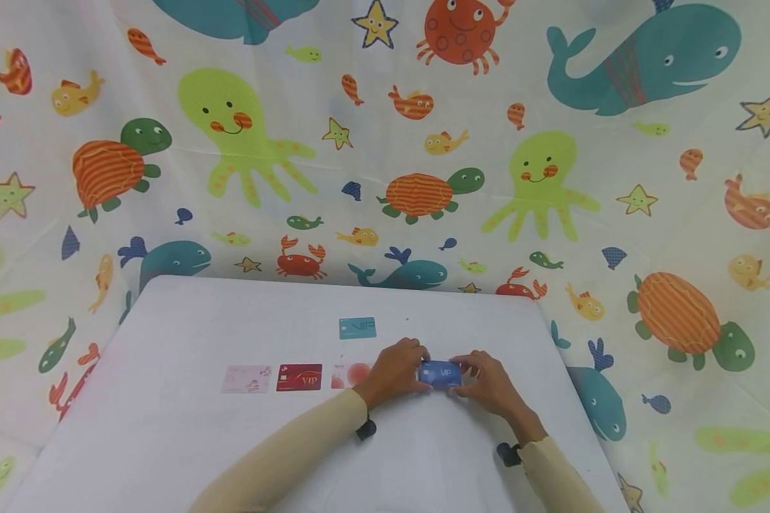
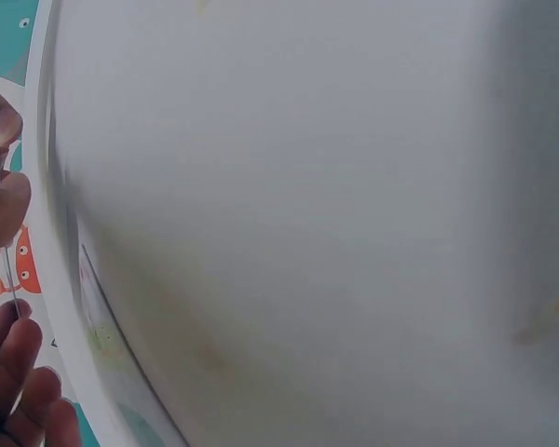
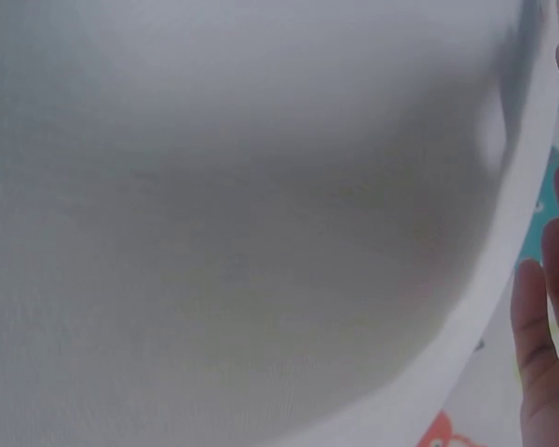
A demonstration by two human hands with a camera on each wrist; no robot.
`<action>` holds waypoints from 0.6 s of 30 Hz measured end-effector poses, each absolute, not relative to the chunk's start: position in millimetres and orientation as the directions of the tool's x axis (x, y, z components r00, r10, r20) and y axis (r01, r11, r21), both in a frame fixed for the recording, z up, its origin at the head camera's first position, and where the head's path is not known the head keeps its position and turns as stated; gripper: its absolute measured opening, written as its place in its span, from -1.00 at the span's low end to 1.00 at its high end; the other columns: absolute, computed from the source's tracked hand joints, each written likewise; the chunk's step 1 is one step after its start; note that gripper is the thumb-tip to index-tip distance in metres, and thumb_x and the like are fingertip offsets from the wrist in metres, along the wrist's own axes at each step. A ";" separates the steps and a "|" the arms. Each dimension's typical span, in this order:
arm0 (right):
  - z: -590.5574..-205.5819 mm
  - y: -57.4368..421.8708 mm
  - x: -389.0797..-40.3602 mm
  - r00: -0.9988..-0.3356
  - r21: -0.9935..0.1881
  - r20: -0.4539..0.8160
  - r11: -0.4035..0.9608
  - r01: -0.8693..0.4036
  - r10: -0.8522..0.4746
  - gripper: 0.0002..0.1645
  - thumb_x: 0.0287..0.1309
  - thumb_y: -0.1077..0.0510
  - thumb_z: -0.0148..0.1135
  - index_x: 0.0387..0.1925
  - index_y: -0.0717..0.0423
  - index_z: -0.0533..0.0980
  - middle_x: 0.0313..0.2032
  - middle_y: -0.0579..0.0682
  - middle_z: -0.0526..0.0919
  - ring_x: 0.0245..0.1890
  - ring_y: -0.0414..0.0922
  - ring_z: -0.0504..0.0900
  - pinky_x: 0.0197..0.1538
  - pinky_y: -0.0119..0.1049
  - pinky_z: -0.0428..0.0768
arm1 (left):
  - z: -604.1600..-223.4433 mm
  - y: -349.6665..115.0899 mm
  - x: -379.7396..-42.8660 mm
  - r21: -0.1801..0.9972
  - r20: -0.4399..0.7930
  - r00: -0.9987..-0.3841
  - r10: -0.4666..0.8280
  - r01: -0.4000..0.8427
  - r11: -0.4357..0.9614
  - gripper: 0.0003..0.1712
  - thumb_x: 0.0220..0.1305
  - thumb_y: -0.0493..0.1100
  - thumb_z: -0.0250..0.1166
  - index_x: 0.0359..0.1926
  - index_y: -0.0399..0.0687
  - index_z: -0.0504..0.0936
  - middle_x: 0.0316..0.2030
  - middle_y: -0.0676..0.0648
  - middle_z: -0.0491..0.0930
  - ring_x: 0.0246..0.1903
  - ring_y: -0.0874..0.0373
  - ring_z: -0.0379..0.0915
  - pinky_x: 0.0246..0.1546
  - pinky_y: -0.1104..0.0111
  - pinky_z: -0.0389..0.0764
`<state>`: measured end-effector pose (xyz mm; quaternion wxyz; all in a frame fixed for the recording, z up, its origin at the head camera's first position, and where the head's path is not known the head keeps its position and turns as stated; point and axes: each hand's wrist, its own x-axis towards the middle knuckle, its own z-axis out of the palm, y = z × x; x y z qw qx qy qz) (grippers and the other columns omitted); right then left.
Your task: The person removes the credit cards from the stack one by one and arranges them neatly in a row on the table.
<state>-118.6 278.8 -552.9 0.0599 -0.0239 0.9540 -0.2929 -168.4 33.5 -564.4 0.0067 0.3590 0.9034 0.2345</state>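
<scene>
A blue card (image 1: 440,375) marked VIP is held between both hands in the head view, its printed face toward the camera. My left hand (image 1: 393,372) pinches its left side, thumb below and fingers at the top corner. On the opposite side, my right hand (image 1: 489,385) grips the card's edge in the same way. A thin card edge (image 2: 8,270) shows between fingertips at the border of the left wrist view. Beside the left hand lies a pale card with a red round print (image 1: 358,375), its right part hidden by that hand.
On the white table (image 1: 167,434) a red VIP card (image 1: 299,377) and a pale pink card (image 1: 246,379) lie in a row left of the hands. A teal card (image 1: 357,328) lies farther back. Behind the table hangs a sea-animal print curtain (image 1: 334,164).
</scene>
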 end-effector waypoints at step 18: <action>-556.6 283.8 -124.2 -0.992 -0.542 -0.117 0.840 0.016 -0.056 -0.34 -0.02 0.05 0.74 0.18 -0.18 0.71 -0.22 -0.18 0.65 -0.16 -0.15 0.55 -0.05 -0.31 0.63 | -571.3 48.2 -173.2 0.390 0.114 -0.759 0.641 0.627 0.674 -0.34 0.11 0.27 0.62 0.13 0.07 0.72 -0.13 0.07 0.68 -0.10 0.24 0.54 0.06 0.45 0.69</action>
